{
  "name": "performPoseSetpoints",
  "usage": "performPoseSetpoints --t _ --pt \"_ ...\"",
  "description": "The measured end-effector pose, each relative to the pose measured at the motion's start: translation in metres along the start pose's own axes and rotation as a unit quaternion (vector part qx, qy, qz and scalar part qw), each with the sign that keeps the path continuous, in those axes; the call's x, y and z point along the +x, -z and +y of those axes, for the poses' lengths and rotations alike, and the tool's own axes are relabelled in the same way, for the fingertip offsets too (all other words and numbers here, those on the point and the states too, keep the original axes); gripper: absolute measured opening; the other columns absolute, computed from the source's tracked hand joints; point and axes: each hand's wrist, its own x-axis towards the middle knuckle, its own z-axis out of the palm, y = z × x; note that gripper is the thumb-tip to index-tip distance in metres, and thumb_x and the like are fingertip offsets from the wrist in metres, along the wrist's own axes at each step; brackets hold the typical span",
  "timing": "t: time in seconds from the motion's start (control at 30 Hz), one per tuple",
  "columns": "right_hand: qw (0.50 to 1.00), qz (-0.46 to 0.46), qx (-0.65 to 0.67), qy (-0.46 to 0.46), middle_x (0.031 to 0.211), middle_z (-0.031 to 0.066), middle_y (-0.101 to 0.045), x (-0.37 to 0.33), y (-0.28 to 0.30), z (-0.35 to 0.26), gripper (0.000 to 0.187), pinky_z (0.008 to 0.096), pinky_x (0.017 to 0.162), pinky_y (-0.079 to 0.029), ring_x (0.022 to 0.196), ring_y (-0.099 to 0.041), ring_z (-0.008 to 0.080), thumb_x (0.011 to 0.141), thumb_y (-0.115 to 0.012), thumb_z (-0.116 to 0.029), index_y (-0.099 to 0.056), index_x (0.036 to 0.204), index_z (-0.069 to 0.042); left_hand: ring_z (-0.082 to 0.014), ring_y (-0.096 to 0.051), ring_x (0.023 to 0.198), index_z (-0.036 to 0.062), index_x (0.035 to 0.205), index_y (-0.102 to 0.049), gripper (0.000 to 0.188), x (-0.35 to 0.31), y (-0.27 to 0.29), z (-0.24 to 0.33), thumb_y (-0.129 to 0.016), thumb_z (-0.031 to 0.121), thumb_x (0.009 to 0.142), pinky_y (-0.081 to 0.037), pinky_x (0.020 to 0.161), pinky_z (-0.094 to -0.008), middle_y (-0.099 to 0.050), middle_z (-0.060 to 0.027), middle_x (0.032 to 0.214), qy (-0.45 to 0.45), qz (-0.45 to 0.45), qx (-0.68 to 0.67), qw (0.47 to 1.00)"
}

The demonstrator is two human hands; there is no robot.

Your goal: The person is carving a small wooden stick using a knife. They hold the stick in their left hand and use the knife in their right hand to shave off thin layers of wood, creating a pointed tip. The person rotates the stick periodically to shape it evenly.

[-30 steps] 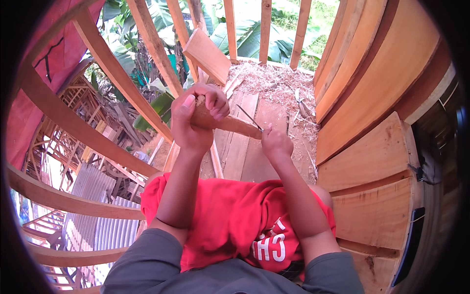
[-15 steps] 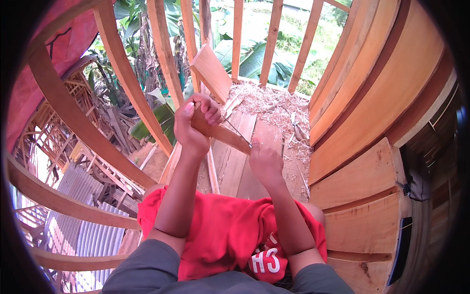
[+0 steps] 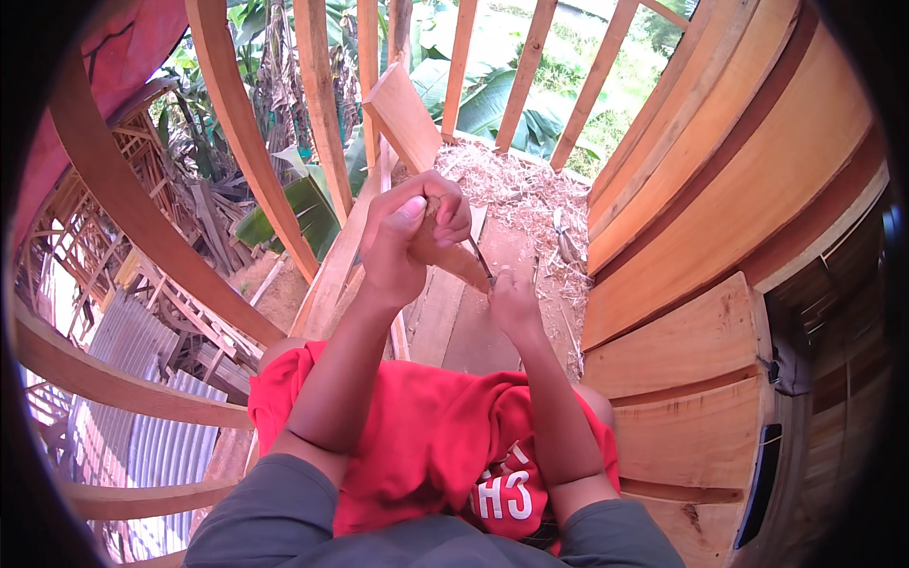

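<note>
My left hand (image 3: 417, 232) is closed around the upper end of a brown wooden piece (image 3: 459, 262), held up at a slant above my lap. Alongside the wood runs a thin dark rod (image 3: 481, 254), which stretches from near my left fingers down to my right hand. My right hand (image 3: 514, 301) is closed at the lower end, where rod and wood come together. The rod's near end is hidden in its fingers. What kind of tool the wood and rod are, I cannot make out.
Red cloth (image 3: 417, 407) covers my lap. Curly wood shavings (image 3: 511, 185) lie over the plank floor (image 3: 473, 327) ahead. A wooden board (image 3: 405, 118) leans among upright posts at the far side. Planks (image 3: 682, 331) form a wall on my right; corrugated metal sheets (image 3: 142, 388) lie beyond the left posts.
My left hand has shifted right and slightly down with the wooden piece, nearer my right hand. The right hand has moved a little to the right, its fingers turned. The view has shifted slightly.
</note>
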Motion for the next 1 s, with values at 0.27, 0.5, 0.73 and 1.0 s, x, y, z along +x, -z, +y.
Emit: performPoseSetpoints --t 0.27,0.5,0.73,1.0 --pt "0.992 0.067 -0.11 -0.003 0.097 0.0337 -0.066 -0.038 0.012 -0.064 0.061 0.0517 0.093 -0.046 0.1 -0.061 0.0502 0.097 -0.027 -0.037 -0.068 0.096 0.009 -0.0102 -0.036 0.065 0.0003 0.082 -0.044 0.034 -0.003 0.019 -0.002 -0.042 0.032 0.094 -0.031 0.06 -0.0241 -0.04 -0.0036 0.072 -0.021 0.001 -0.027 0.999" --pt "0.992 0.031 -0.117 0.024 0.096 0.0327 -0.066 -0.036 0.024 -0.055 0.061 0.0525 0.093 -0.046 0.1 -0.061 0.0503 0.098 -0.028 -0.039 -0.068 0.097 0.007 -0.0105 -0.036 0.065 0.0012 0.081 -0.044 0.036 -0.007 0.003 -0.003 -0.042 0.034 0.096 -0.032 0.061 -0.0255 -0.043 -0.0037 0.072 -0.022 -0.028 0.006 0.999" --pt "0.979 0.048 -0.192 0.049 0.094 0.0338 -0.065 -0.006 0.029 -0.01 0.061 0.0547 0.092 -0.045 0.099 -0.061 0.0505 0.098 -0.03 -0.04 -0.068 0.092 0.007 -0.011 -0.038 0.065 0.0021 0.078 -0.044 0.038 -0.01 -0.012 -0.005 -0.041 0.036 0.096 -0.033 0.061 -0.0257 -0.043 -0.0029 0.072 -0.012 -0.045 0.03 0.998" --pt "0.993 0.024 -0.102 0.051 0.096 0.034 -0.065 0.019 0.014 0.018 0.058 0.0537 0.092 -0.046 0.1 -0.061 0.0505 0.097 -0.03 -0.036 -0.067 0.091 0.007 -0.0105 -0.035 0.064 0.0016 0.08 -0.043 0.036 0.004 0.004 -0.008 -0.042 0.034 0.096 -0.032 0.06 -0.0242 -0.041 -0.0036 0.071 -0.028 0.026 -0.013 0.999"
